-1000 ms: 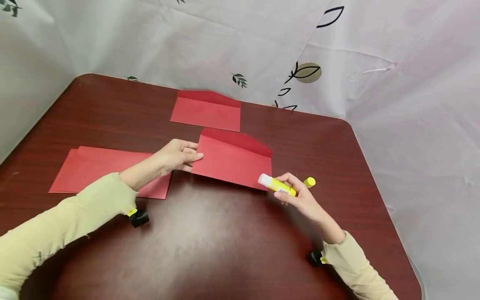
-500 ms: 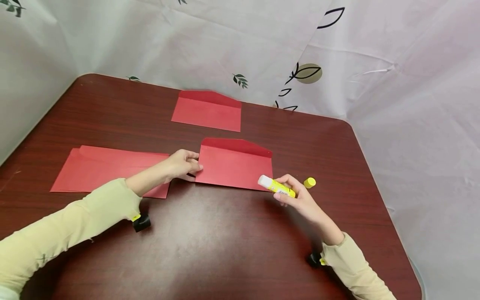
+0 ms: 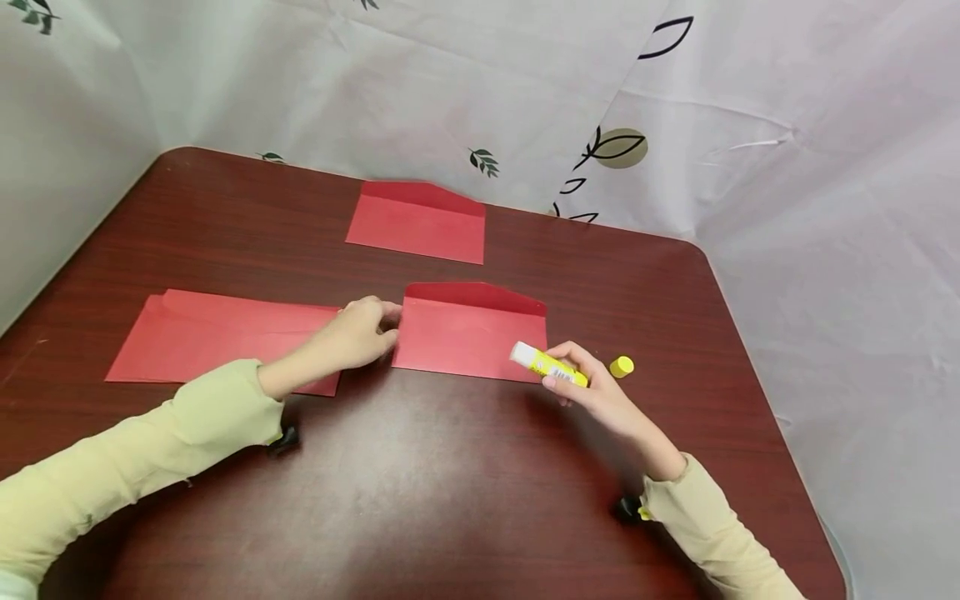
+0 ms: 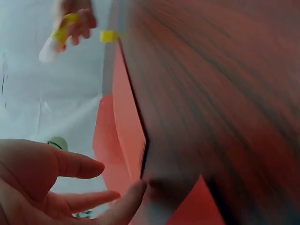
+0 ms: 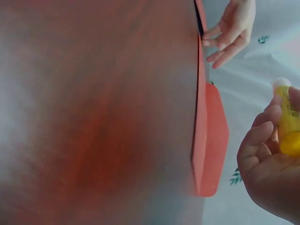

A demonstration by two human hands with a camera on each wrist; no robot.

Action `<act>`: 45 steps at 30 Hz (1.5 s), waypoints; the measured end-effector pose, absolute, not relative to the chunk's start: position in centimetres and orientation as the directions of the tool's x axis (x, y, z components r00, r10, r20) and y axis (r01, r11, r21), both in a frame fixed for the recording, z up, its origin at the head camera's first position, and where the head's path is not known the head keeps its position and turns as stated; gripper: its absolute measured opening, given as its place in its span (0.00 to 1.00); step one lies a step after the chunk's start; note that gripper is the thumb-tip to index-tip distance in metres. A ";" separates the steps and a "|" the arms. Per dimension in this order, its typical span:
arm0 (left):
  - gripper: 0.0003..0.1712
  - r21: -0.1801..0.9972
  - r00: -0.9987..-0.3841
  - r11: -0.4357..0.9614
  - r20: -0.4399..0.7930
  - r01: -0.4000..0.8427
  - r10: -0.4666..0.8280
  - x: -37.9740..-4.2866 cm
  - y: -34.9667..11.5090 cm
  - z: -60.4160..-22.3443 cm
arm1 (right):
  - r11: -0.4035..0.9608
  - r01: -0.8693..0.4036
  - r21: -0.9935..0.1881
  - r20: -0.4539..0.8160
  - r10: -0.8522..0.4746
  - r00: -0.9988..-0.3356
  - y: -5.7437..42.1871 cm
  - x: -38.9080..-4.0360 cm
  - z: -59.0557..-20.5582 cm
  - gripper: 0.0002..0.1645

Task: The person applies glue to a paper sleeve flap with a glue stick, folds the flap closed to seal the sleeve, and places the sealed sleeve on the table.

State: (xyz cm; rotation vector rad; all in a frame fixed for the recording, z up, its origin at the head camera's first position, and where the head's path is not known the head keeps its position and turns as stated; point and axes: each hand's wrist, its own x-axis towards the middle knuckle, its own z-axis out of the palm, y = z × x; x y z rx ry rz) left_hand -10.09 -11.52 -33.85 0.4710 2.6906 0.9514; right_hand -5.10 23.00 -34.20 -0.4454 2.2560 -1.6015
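A red envelope (image 3: pixel 465 337) with its flap raised lies on the table in the middle of the head view. My left hand (image 3: pixel 360 335) is at its left edge, fingers spread and not gripping; in the left wrist view a fingertip (image 4: pixel 139 187) comes right at the envelope's corner (image 4: pixel 140 152). My right hand (image 3: pixel 603 404) holds an uncapped yellow glue stick (image 3: pixel 551 365) over the envelope's lower right corner, white end pointing left. The right wrist view shows the fingers curled round the glue stick (image 5: pixel 288 117).
A yellow cap (image 3: pixel 622 367) stands on the table beyond the right hand. Several red envelopes (image 3: pixel 217 337) lie stacked at the left, partly under the left forearm. Another red envelope (image 3: pixel 420 227), flap unfolded, lies near the table's back edge, before a white patterned curtain (image 3: pixel 420 92).
The left hand has lowered the envelope from a tilted, raised position onto the table and let go of its left edge. The right hand with the glue stick has barely moved.
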 end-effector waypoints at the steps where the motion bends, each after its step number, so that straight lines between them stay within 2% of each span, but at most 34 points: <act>1: 0.24 0.593 -0.917 0.758 -0.079 0.273 0.392 -9.9 -11.3 -33.9 | 0.331 -0.061 -0.942 -0.095 -0.435 -0.895 22.8 -5.3 -34.0 0.19; 5: 0.21 0.435 -0.858 0.768 0.020 0.470 0.513 -9.0 -10.2 -34.0 | 0.374 -0.050 -0.926 -0.104 -0.381 -0.919 21.8 -6.1 -33.3 0.20; 9: 0.21 0.315 -0.768 0.720 0.047 0.618 0.639 -8.2 -9.2 -34.3 | 0.408 -0.119 -0.905 -0.024 -0.330 -0.944 20.2 -7.6 -32.5 0.16; 13: 0.24 0.253 -0.698 0.666 0.054 0.702 0.714 -7.7 -8.6 -35.0 | 0.516 -0.253 -0.819 0.091 -0.318 -0.944 18.3 -9.5 -31.6 0.13; 17: 0.28 0.201 -0.661 0.648 -0.002 0.735 0.751 -7.5 -8.2 -35.2 | 0.624 -0.344 -0.702 0.183 -0.308 -0.934 15.7 -11.5 -31.2 0.13; 22: 0.29 0.184 -0.640 0.637 -0.048 0.748 0.767 -7.3 -7.9 -35.3 | 0.712 -0.441 -0.547 0.291 -0.332 -0.897 12.4 -13.6 -31.4 0.14; 30: 0.31 0.176 -0.631 0.638 -0.100 0.750 0.770 -6.9 -7.9 -35.8 | 0.729 -0.591 -0.345 0.378 -0.468 -0.798 8.3 -16.1 -33.1 0.21; 38: 0.31 0.176 -0.627 0.632 -0.093 0.755 0.774 -6.9 -7.7 -36.0 | 0.720 -0.648 -0.250 0.334 -0.564 -0.755 5.8 -17.4 -34.0 0.19; 45: 0.31 0.210 -0.634 0.642 -0.111 0.738 0.765 -6.9 -7.8 -35.7 | 0.711 -0.666 -0.228 0.271 -0.610 -0.744 4.5 -17.9 -34.0 0.18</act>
